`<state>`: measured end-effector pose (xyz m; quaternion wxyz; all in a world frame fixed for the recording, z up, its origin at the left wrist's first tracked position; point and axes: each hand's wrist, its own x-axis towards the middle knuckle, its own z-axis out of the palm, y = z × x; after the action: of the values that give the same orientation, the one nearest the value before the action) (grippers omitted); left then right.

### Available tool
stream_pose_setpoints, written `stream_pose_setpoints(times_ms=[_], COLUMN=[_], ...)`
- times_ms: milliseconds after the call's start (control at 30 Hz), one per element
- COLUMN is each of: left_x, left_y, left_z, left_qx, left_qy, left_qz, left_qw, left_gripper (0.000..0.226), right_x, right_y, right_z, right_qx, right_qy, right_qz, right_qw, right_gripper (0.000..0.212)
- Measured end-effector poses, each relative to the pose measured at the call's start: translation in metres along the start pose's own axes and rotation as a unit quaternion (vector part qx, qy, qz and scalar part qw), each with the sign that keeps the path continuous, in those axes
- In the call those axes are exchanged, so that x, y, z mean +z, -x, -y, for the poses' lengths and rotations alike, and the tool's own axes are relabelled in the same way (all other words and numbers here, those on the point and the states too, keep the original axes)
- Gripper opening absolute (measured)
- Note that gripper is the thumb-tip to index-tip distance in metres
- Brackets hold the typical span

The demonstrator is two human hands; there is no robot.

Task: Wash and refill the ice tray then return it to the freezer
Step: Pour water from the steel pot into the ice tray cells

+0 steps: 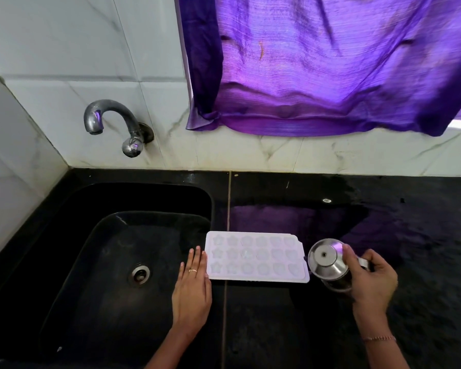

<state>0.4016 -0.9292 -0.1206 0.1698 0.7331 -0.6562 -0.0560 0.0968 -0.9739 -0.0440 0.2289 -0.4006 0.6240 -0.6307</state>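
white ice tray [256, 257] lies flat on the black bench [383, 302]; left hand [192, 286], flat and open, touches its 9 o'clock edge; right hand [370, 275] grips a steel jug [329, 262] at 3 o'clock.

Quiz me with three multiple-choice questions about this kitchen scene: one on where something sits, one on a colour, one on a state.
1. Where is the ice tray?
A. in the sink
B. on the counter right of the sink
C. under the tap

2. What colour is the curtain?
A. green
B. yellow
C. purple

3. What is the right hand doing?
A. gripping a steel jug
B. lying flat
C. turning the tap

Answers: B, the tray lies on the black counter; C, the cloth is purple; A, its fingers wrap the steel jug.
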Motion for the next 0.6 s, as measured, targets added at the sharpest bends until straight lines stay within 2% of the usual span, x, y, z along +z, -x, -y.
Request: stream_pose_setpoints(times_ms=[133,233,300,367,467,600], left_x=[-0.009,-0.027,-0.039,-0.049,-0.057,-0.058], left_y=[-0.004,-0.011,-0.016,-0.022,-0.028,-0.042], left_z=[-0.012,-0.036,-0.056,-0.076,-0.101,-0.119], left_qx=[-0.033,-0.058,-0.076,-0.105,-0.159,-0.222], left_qy=[0.052,0.155,0.246,0.361,0.537,0.632], left_qz=[-0.026,-0.038,-0.041,-0.026,0.038,0.096], left_qw=[0.998,0.986,0.965,0.926,0.827,0.736], left_gripper=[0.052,0.05,0.051,0.05,0.046,0.033], right_x=[0.007,0.016,0.025,0.037,0.058,0.084], right_y=[0.003,0.007,0.011,0.017,0.026,0.035], right_z=[0.005,0.009,0.012,0.018,0.028,0.038], right_qx=[0.061,0.09,0.11,0.126,0.146,0.163], right_qy=[-0.08,-0.13,-0.159,-0.179,-0.202,-0.215], right_qz=[0.0,0.006,0.018,0.034,0.055,0.096], right_qw=[0.995,0.987,0.981,0.975,0.967,0.958], right_gripper=[0.044,0.047,0.049,0.05,0.046,0.047])
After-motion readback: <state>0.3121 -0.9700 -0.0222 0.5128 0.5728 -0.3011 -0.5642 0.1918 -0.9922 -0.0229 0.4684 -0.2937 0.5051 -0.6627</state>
